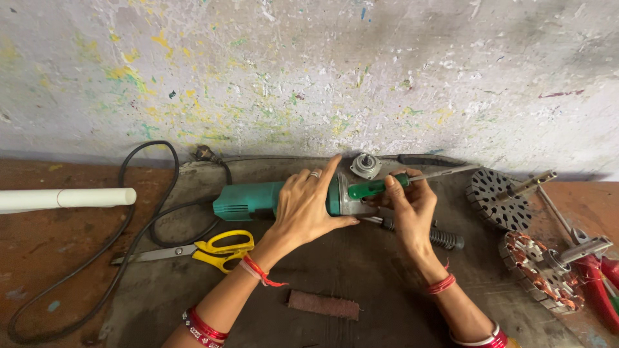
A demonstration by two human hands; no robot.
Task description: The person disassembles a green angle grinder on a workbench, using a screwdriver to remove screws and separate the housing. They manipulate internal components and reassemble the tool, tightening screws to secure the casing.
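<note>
Teal grinder body (248, 200) flat on dark mat (361, 277), clamped mid-length under left hand (308, 205); green-handled screwdriver (375, 187) gripped in right hand (407, 205) just beside its metal head; yellow scissors (213, 250) near, black cord (138, 212) trailing left.

Place: my repair workshop | landmark: teal angle grinder (258, 200) on my dark mat (361, 270) | right of it: two motor rotors (516, 219) | left: yellow-handled scissors (213, 250), black cable (138, 219) | behind: paint-flecked wall (322, 71)
</note>
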